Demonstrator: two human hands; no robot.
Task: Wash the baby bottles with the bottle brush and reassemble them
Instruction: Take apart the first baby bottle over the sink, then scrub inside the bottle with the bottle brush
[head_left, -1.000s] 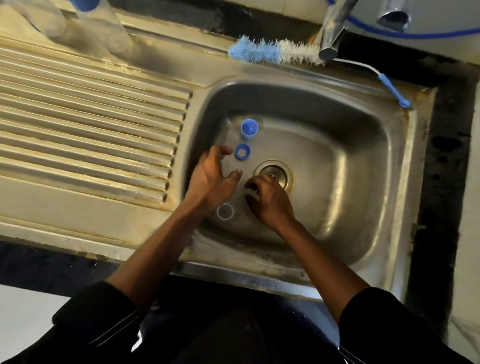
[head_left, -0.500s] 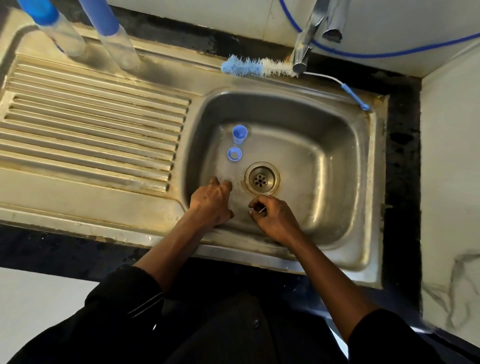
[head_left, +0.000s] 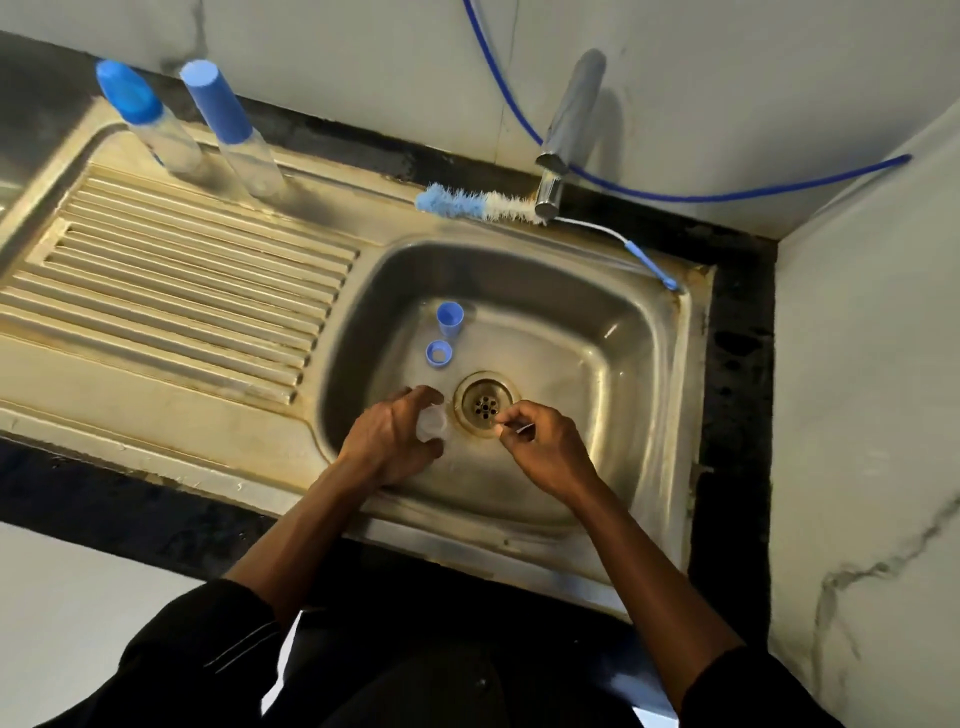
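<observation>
Both hands are low in the steel sink (head_left: 644, 364), on either side of the drain (head_left: 485, 402). My left hand (head_left: 389, 441) grips a small clear plastic part (head_left: 432, 423), which looks like a bottle body. My right hand (head_left: 545, 447) pinches a small clear piece (head_left: 519, 428), too small to name. A blue cap (head_left: 449, 318) and a blue collar ring (head_left: 439, 353) lie on the sink floor beyond my left hand. The blue-and-white bottle brush (head_left: 483, 203) lies on the sink's back rim. Two assembled bottles, one (head_left: 150, 119) beside the other (head_left: 231, 130), stand at the back left.
A ribbed drainboard (head_left: 182, 291) runs to the left of the basin. The tap (head_left: 569, 130) stands over the back rim, with a blue hose (head_left: 675, 195) along the wall. A white wall (head_left: 857, 364) closes in the right side.
My left hand has picked the clear part up off the sink floor. My right hand has lifted its small clear piece a little. The view has pulled back and upward.
</observation>
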